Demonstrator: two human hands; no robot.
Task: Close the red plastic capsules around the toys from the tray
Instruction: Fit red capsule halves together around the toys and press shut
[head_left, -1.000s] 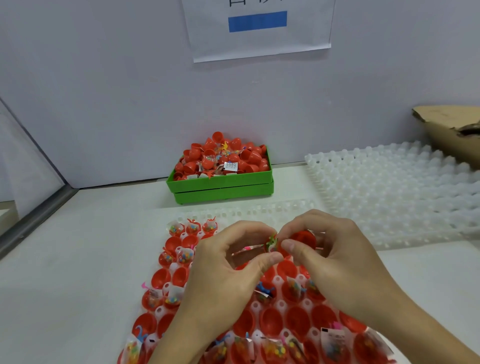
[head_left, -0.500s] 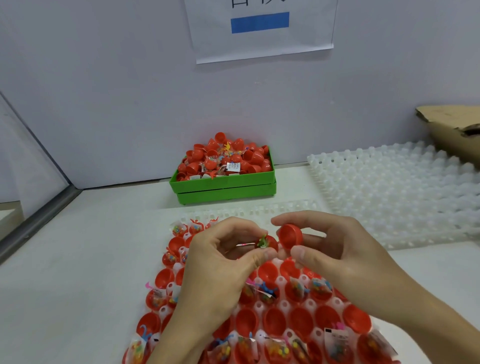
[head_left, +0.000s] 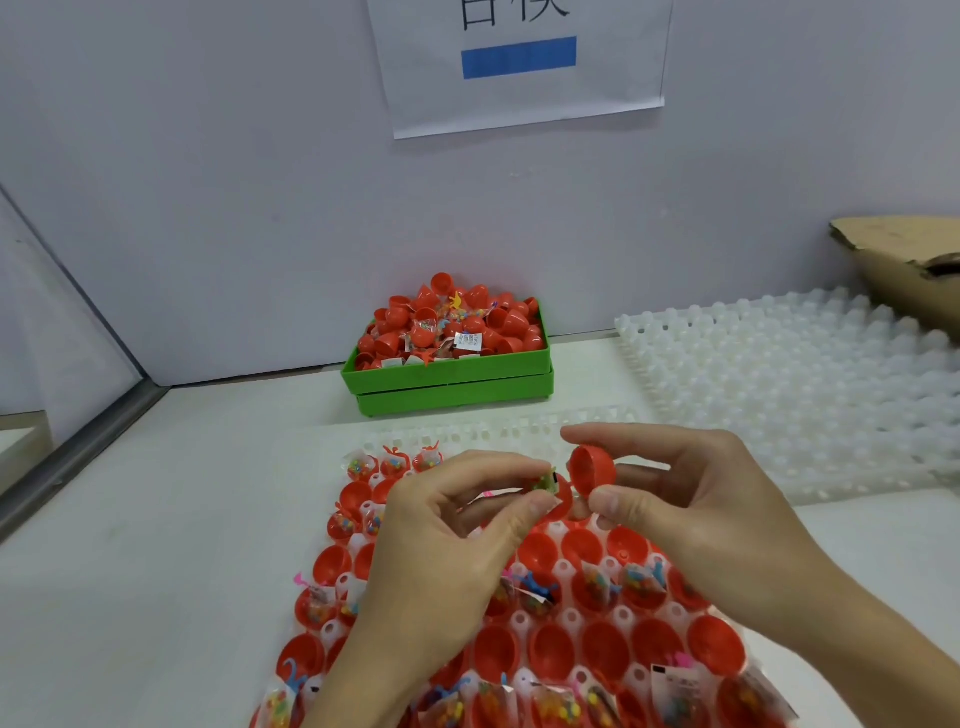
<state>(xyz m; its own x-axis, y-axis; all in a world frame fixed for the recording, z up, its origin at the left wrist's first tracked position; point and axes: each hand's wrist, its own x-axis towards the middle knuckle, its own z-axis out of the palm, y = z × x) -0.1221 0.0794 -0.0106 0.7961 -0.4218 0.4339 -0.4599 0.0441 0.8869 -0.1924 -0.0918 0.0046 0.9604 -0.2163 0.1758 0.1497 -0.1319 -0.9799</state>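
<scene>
My left hand pinches a red capsule half with a small green toy poking out of it. My right hand holds the other red capsule half between thumb and forefinger, its hollow side turned toward the left hand. The two halves are a little apart, above the white tray. The tray's cups hold open red halves, some empty, some with bagged toys.
A green bin heaped with red capsules and toy bags stands at the back by the wall. White moulded trays lie to the right, with a cardboard box behind them. A metal rail borders the left side.
The capsule was held together in both hands a second ago. The right hand has pulled one red half away and up, and both hands have risen slightly above the tray.
</scene>
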